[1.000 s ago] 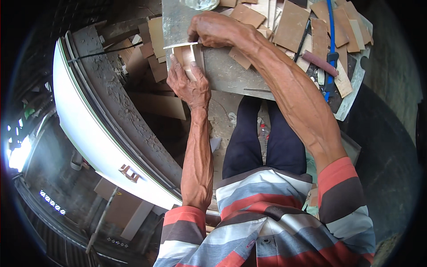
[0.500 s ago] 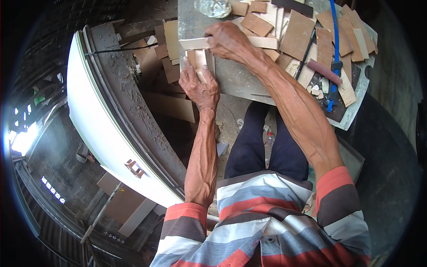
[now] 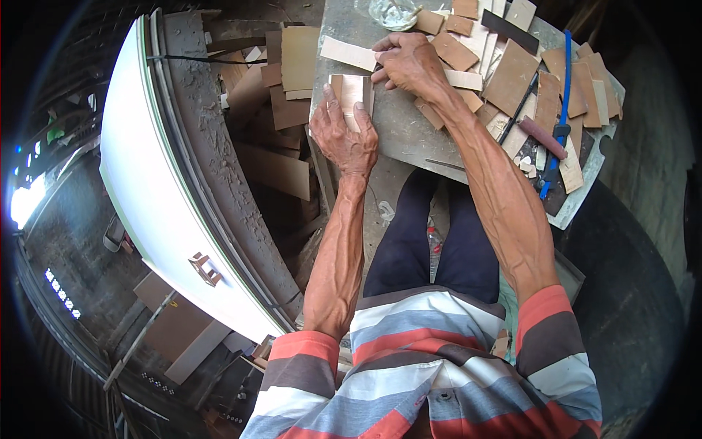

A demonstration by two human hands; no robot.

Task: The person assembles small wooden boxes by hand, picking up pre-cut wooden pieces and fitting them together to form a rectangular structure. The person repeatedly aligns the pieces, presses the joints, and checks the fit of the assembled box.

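The thumb and fingers of the right hand (image 3: 411, 66) pinch one end of a thin pale strip (image 3: 348, 53). The strip sticks out to the left, just past the far end of a small wooden box (image 3: 354, 89), and there is a gap between them. The left hand (image 3: 344, 143) holds the near end of the box, with its thumb on the right and its other fingers close together on the left. The box is at the left end of the gray table (image 3: 409, 135). Past the right hand, a clear bowl (image 3: 393, 13) sits near the far edge. Brown and pale wood pieces (image 3: 510, 66) lie in a messy pile to the right, with a dull red tube (image 3: 543, 137) and a long blue tool (image 3: 567, 88). Off to the left is a big white curved panel (image 3: 164, 175).
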